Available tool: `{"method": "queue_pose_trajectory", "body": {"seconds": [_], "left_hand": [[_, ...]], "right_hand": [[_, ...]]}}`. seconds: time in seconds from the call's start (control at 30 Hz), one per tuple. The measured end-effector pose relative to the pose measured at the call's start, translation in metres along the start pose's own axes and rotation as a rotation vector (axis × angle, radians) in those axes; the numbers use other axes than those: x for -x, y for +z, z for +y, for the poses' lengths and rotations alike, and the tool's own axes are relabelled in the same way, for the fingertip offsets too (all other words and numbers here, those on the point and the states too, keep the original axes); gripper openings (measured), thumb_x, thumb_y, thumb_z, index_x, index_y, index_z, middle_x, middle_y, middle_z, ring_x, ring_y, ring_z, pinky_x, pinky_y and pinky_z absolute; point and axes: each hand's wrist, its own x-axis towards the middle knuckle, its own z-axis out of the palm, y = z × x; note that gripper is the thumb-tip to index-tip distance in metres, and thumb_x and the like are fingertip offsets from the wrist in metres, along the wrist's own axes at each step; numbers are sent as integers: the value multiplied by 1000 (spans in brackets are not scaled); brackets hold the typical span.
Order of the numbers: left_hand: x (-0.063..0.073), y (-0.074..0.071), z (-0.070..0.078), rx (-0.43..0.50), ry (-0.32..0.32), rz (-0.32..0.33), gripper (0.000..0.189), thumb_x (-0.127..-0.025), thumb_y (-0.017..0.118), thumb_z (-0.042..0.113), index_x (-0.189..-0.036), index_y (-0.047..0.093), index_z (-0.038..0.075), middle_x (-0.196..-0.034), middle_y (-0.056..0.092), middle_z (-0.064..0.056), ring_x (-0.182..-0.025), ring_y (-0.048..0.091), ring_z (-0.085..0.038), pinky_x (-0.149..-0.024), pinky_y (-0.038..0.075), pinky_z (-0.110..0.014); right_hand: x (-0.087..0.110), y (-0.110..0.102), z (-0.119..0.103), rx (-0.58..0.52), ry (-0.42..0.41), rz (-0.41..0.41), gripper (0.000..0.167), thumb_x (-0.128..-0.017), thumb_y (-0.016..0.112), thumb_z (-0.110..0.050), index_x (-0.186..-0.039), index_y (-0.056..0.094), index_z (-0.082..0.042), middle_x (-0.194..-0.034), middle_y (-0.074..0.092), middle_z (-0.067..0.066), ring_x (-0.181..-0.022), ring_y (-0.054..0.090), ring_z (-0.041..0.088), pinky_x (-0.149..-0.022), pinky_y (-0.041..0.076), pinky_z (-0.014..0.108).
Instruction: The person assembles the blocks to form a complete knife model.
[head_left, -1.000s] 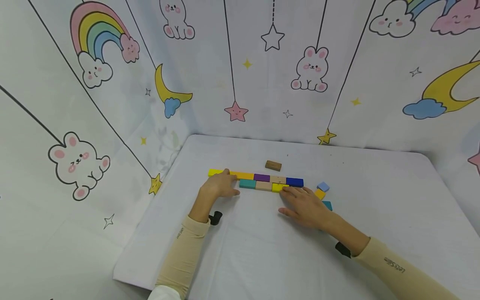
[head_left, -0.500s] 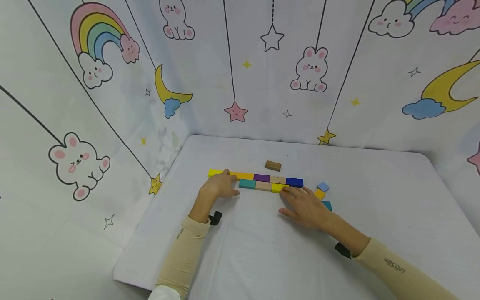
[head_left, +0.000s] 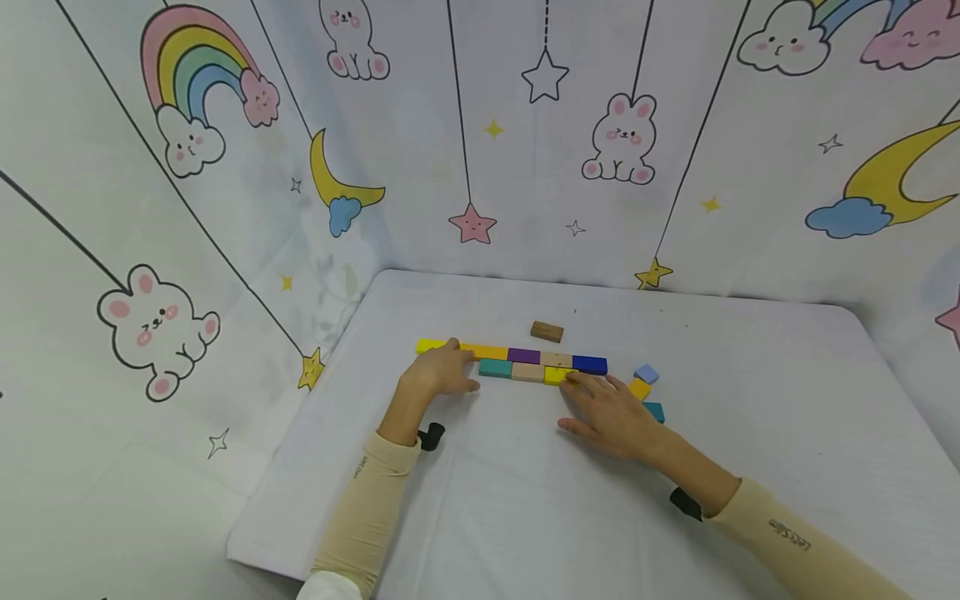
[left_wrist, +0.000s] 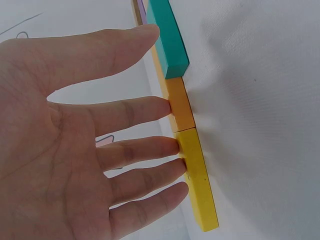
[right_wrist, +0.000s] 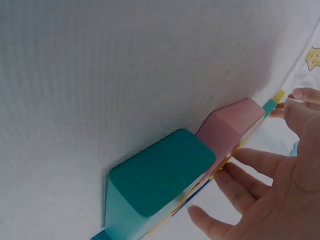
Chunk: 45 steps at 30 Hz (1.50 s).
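Two touching rows of coloured wooden blocks lie in the head view. The back row runs from a yellow block (head_left: 429, 345) through orange (head_left: 487, 352), purple (head_left: 523, 357) and beige ones to a dark blue block (head_left: 589, 364). In front lie a teal block (head_left: 495, 367), a beige block (head_left: 528, 372) and a yellow block (head_left: 556, 376). My left hand (head_left: 442, 372) has its extended fingertips against the orange and yellow back-row blocks; its thumb is by the teal block. My right hand (head_left: 611, 417) rests its loosely spread fingers at the front yellow block, holding nothing.
A brown block (head_left: 547, 332) lies behind the rows. Right of them are a light blue block (head_left: 647, 373), an orange block (head_left: 640, 388) and a teal block (head_left: 655, 411) partly behind my right hand. The right wrist view shows a pink block (right_wrist: 230, 125) beside a teal one.
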Motion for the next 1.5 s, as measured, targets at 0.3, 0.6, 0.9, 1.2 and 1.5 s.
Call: {"method": "queue_pose_trajectory", "body": {"seconds": [0.3, 0.6, 0.9, 1.2, 1.5], "left_hand": [[0, 0, 3, -10, 6, 1, 62, -96, 75, 42, -150, 59, 16, -156, 45, -19, -126, 60, -35, -103, 53, -53], [-1, 2, 4, -22, 11, -10, 62, -96, 74, 42, -150, 58, 16, -158, 43, -19, -129, 58, -35, -104, 52, -54], [0, 1, 6, -20, 10, -11, 63, -97, 74, 41, -151, 57, 15, -158, 42, -20, -131, 57, -36, -105, 51, -55], [1, 3, 5, -17, 10, 1, 62, -97, 74, 41, -150, 58, 15, -157, 44, -19, -128, 58, -35, -104, 52, -54], [3, -1, 4, -11, -1, -6, 61, -97, 74, 40, -151, 58, 15, -157, 43, -19, -128, 58, -35, -103, 52, -55]], "right_hand": [[2, 2, 2, -12, 4, 6, 70, -99, 67, -52, -149, 56, -4, -155, 50, 19, -142, 48, 38, -113, 39, 66], [3, 2, 3, -10, 3, -4, 72, -100, 64, -55, -151, 55, -5, -156, 49, 19, -143, 46, 37, -113, 39, 66], [8, -5, 5, -61, 38, -3, 73, -101, 63, -53, -152, 52, -2, -160, 44, 20, -146, 43, 38, -115, 37, 63], [27, -17, 25, -89, 165, 6, 74, -102, 64, -51, -152, 49, 1, -157, 47, 22, -143, 46, 41, -115, 37, 64], [46, -20, 45, -56, 254, 23, 71, -104, 61, -47, -147, 51, 9, -149, 50, 30, -137, 48, 49, -111, 39, 68]]}}
